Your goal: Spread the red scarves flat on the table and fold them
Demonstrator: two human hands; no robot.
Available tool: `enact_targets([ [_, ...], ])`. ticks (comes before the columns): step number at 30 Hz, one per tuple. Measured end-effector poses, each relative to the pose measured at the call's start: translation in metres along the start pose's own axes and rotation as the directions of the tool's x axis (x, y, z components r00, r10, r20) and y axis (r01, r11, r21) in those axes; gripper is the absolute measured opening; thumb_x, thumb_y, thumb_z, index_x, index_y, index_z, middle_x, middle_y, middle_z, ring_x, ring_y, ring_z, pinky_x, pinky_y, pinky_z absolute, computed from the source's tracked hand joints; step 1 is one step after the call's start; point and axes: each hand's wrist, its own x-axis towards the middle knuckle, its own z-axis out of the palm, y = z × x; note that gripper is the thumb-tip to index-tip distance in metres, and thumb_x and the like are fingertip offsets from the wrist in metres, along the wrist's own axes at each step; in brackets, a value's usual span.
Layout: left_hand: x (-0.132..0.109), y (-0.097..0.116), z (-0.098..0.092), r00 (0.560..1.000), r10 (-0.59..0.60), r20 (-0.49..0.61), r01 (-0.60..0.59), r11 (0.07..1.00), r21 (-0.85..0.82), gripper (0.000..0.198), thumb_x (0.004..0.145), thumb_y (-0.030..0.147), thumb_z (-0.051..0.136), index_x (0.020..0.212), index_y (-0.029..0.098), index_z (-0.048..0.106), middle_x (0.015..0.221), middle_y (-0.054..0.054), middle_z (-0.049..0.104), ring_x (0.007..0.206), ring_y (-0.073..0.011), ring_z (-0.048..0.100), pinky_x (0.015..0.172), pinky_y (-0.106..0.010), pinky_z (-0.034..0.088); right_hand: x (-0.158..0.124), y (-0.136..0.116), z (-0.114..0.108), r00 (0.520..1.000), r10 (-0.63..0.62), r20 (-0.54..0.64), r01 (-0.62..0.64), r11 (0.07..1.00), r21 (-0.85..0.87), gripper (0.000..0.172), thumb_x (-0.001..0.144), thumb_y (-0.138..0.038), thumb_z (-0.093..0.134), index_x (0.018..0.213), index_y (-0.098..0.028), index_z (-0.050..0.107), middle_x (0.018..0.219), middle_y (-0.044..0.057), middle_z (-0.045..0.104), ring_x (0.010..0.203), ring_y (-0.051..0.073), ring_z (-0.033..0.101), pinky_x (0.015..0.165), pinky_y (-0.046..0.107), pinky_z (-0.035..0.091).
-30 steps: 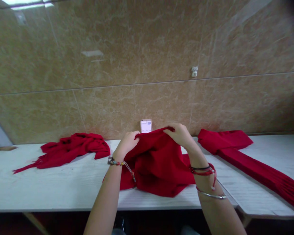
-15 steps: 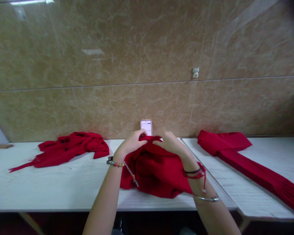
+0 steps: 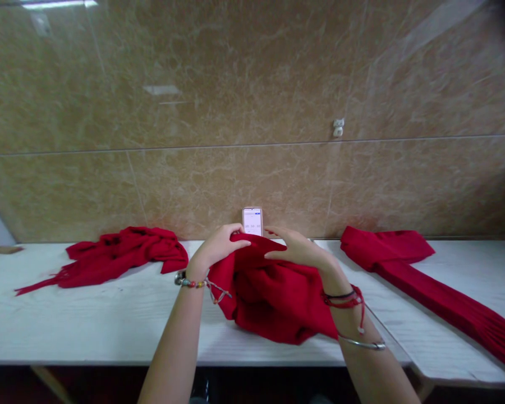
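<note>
A crumpled red scarf (image 3: pixel 278 303) is bunched on the white table in front of me, its upper edge lifted. My left hand (image 3: pixel 219 247) pinches that edge between thumb and fingers at its left end. My right hand (image 3: pixel 298 249) is at the same edge further right, its thumb and fingers spread apart around the cloth without closing on it. Beaded and corded bracelets circle both wrists.
Behind the scarf a phone (image 3: pixel 252 221) leans against the marbled wall (image 3: pixel 193 185). Another rumpled red scarf (image 3: pixel 126 258) with a fringe lies to the left. On the right, a long folded red scarf (image 3: pixel 437 294) stretches across the white table (image 3: pixel 109 325) toward its front edge.
My hands have moved apart, the left one a little leftward with the scarf's edge. My right hand has opened and shifted right, and the edge between them is drawn out wider.
</note>
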Motion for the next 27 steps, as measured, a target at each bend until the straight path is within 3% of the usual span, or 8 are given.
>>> enact_targets([
  [5, 0.001, 0.008, 0.005, 0.999, 0.020, 0.042, -0.020, 1.000, -0.015, 0.019, 0.073, 0.036, 0.056, 0.078, 0.017, 0.059, 0.073, 0.002, 0.060, 0.068, -0.0138, 0.053, 0.064, -0.022, 0.038, 0.012, -0.022, 0.005, 0.996, 0.067, -0.060, -0.065, 0.997, 0.031, 0.020, 0.072, -0.010, 0.051, 0.083, -0.017, 0.066, 0.081, 0.005, 0.069, 0.074, 0.017, 0.061, 0.069, 0.026, 0.045],
  [10, -0.004, -0.024, -0.002, 0.951, -0.068, 0.301, 0.063, 0.998, 0.027, 0.025, 0.073, 0.038, 0.052, 0.073, 0.014, 0.061, 0.070, 0.001, 0.060, 0.064, -0.0140, 0.051, 0.059, -0.022, 0.037, 0.007, 0.013, -0.018, 0.926, 0.183, -0.331, -0.155, 0.982, 0.109, 0.019, 0.069, -0.010, 0.049, 0.078, -0.016, 0.065, 0.078, 0.004, 0.068, 0.072, 0.016, 0.060, 0.067, 0.026, 0.045],
  [13, -0.005, -0.034, -0.005, 0.976, -0.117, 0.183, 0.105, 0.991, 0.078, 0.026, 0.076, 0.036, 0.048, 0.076, 0.014, 0.061, 0.075, -0.001, 0.062, 0.068, -0.0155, 0.053, 0.062, -0.023, 0.038, 0.001, 0.028, -0.024, 0.882, 0.277, -0.382, -0.278, 0.959, 0.054, 0.020, 0.069, -0.009, 0.049, 0.080, -0.015, 0.065, 0.078, 0.006, 0.067, 0.074, 0.018, 0.061, 0.070, 0.029, 0.046],
  [15, -0.004, -0.028, -0.006, 0.992, -0.116, 0.049, 0.111, 0.989, 0.093, 0.023, 0.076, 0.032, 0.046, 0.077, 0.015, 0.062, 0.076, -0.001, 0.063, 0.070, -0.0160, 0.054, 0.064, -0.024, 0.039, -0.001, 0.024, -0.021, 0.942, 0.201, -0.270, -0.216, 0.976, -0.028, 0.025, 0.067, -0.010, 0.053, 0.089, -0.014, 0.064, 0.087, 0.008, 0.067, 0.082, 0.020, 0.060, 0.076, 0.031, 0.045],
  [17, -0.003, -0.012, -0.005, 0.997, -0.072, -0.019, 0.074, 0.993, 0.094, 0.021, 0.076, 0.028, 0.046, 0.078, 0.015, 0.062, 0.077, -0.001, 0.064, 0.071, -0.0159, 0.055, 0.066, -0.023, 0.039, 0.000, 0.009, -0.012, 0.991, 0.047, -0.123, -0.052, 0.998, -0.036, 0.038, 0.066, -0.016, 0.059, 0.104, -0.016, 0.059, 0.103, 0.008, 0.063, 0.094, 0.020, 0.057, 0.082, 0.032, 0.043],
  [19, -0.001, 0.005, -0.001, 1.000, -0.019, -0.005, 0.019, 0.996, 0.086, 0.019, 0.075, 0.025, 0.048, 0.080, 0.016, 0.063, 0.079, -0.001, 0.064, 0.072, -0.0154, 0.055, 0.068, -0.023, 0.040, 0.004, -0.010, -0.002, 0.997, -0.037, -0.063, 0.036, 0.999, -0.008, 0.049, 0.067, -0.024, 0.063, 0.114, -0.019, 0.052, 0.112, 0.008, 0.059, 0.101, 0.020, 0.054, 0.084, 0.031, 0.042],
  [23, 0.002, 0.015, 0.007, 0.999, -0.020, 0.027, 0.016, 0.991, 0.132, 0.015, 0.073, 0.019, 0.049, 0.075, 0.016, 0.063, 0.072, -0.001, 0.063, 0.067, -0.0139, 0.054, 0.064, -0.022, 0.038, 0.012, -0.031, 0.005, 0.997, 0.067, -0.032, -0.069, 0.997, -0.046, 0.019, 0.073, -0.020, 0.056, 0.090, -0.017, 0.064, 0.085, 0.006, 0.068, 0.076, 0.018, 0.061, 0.067, 0.027, 0.043],
  [27, -0.001, -0.015, 0.007, 0.989, -0.110, 0.104, 0.086, 0.974, 0.210, 0.011, 0.070, 0.016, 0.051, 0.068, 0.017, 0.062, 0.062, 0.001, 0.060, 0.059, -0.0128, 0.051, 0.056, -0.021, 0.035, 0.010, -0.013, -0.008, 0.959, 0.110, -0.261, -0.113, 0.994, 0.002, 0.013, 0.072, -0.018, 0.054, 0.077, -0.016, 0.065, 0.075, 0.004, 0.068, 0.068, 0.016, 0.059, 0.063, 0.025, 0.042],
])
